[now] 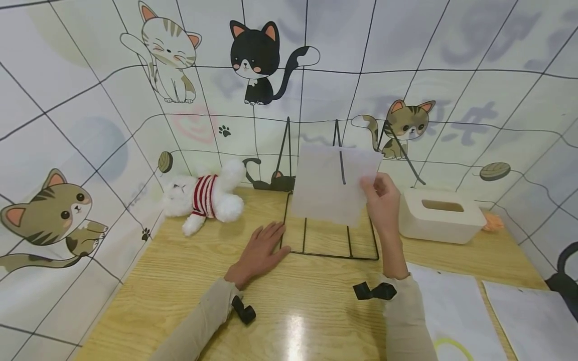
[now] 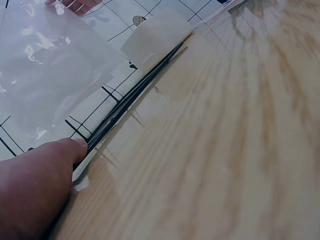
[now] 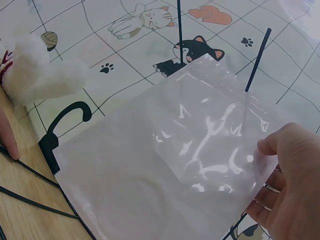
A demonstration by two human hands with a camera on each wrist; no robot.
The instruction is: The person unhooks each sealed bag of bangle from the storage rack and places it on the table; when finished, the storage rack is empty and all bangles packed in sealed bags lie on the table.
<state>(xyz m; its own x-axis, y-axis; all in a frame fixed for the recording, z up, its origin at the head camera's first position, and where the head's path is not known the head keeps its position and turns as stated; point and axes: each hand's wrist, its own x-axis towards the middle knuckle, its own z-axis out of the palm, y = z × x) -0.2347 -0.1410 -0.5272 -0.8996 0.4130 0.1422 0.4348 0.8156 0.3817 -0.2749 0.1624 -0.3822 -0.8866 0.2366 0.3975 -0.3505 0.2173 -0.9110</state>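
A black wire rack [image 1: 331,255] lies on the wooden table with prongs rising at its back. My left hand [image 1: 262,250] rests flat on the table, its fingers at the rack's left front corner; in the left wrist view its thumb [image 2: 55,155] touches the wire. My right hand [image 1: 384,205] pinches the right edge of a translucent plastic bag [image 1: 331,190], held upright over the rack. In the right wrist view the bag [image 3: 135,175] hangs from the thumb and fingers of the right hand [image 3: 295,175], with one prong partly behind it.
A white plush toy [image 1: 226,200] with a red-striped band lies at the back left. The white tissue box [image 1: 442,220] stands right of the rack. White sheets [image 1: 456,296] lie at the right front, a yellow ring [image 1: 453,343] on one. A cat-print cloth hangs behind.
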